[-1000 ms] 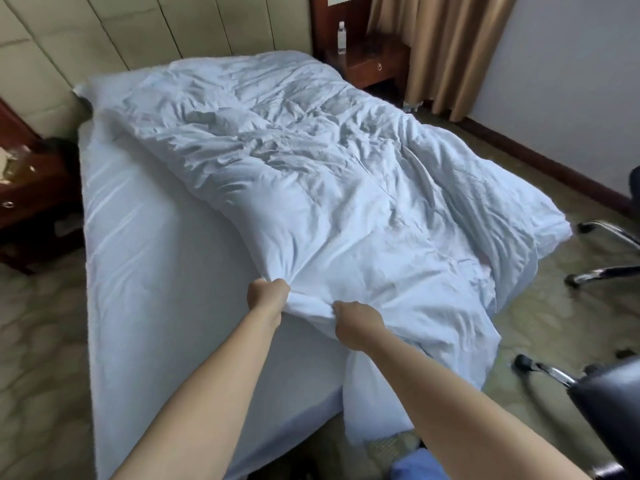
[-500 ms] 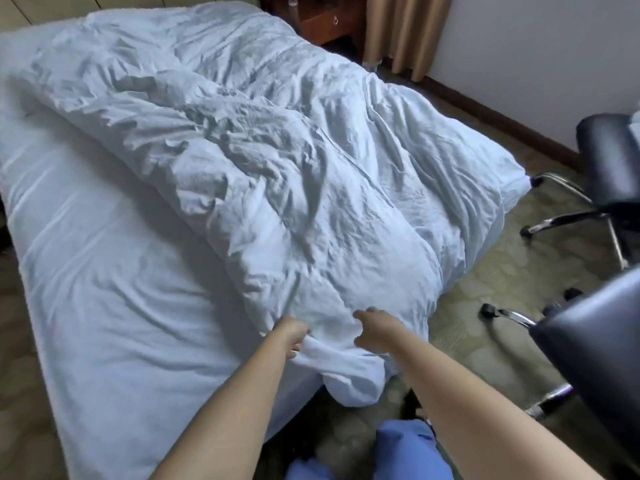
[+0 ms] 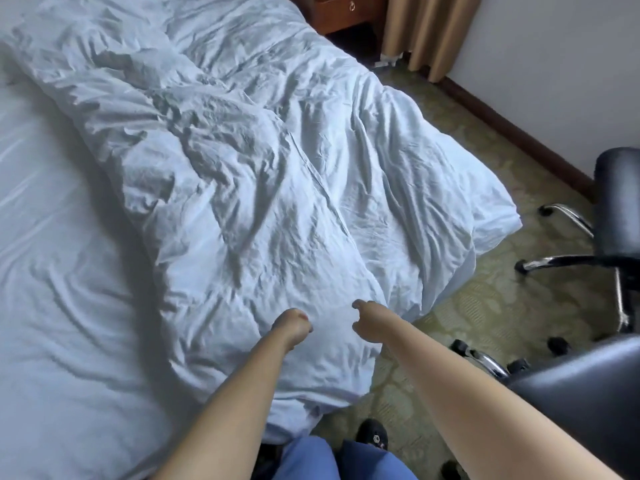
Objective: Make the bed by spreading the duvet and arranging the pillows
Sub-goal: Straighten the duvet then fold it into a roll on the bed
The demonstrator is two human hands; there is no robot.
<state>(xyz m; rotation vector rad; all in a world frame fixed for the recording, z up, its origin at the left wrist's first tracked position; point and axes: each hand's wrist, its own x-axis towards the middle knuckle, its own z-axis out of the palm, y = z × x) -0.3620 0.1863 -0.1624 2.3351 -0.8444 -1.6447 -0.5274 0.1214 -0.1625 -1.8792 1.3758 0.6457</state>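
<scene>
The crumpled white duvet lies diagonally across the bed, from the far left to the near right. Its near end hangs over the bed's foot corner, and its right side droops toward the floor. My left hand and my right hand hover close together over the duvet's near end. Both have curled fingers, and the cloth under and between them lies smooth with no fold drawn into either fist. Bare white sheet covers the left half of the mattress. No pillow is in view.
Two black office chairs stand on the right, one close by and one further back, their chrome legs on the patterned carpet. A wooden nightstand and beige curtain are at the far end. My legs and a dark shoe are at the bed's foot.
Both hands pulled the duvet's end down to the foot of the bed and let go of the bunched cloth. The duvet now reaches over the foot corner. The view tilted down and to the right.
</scene>
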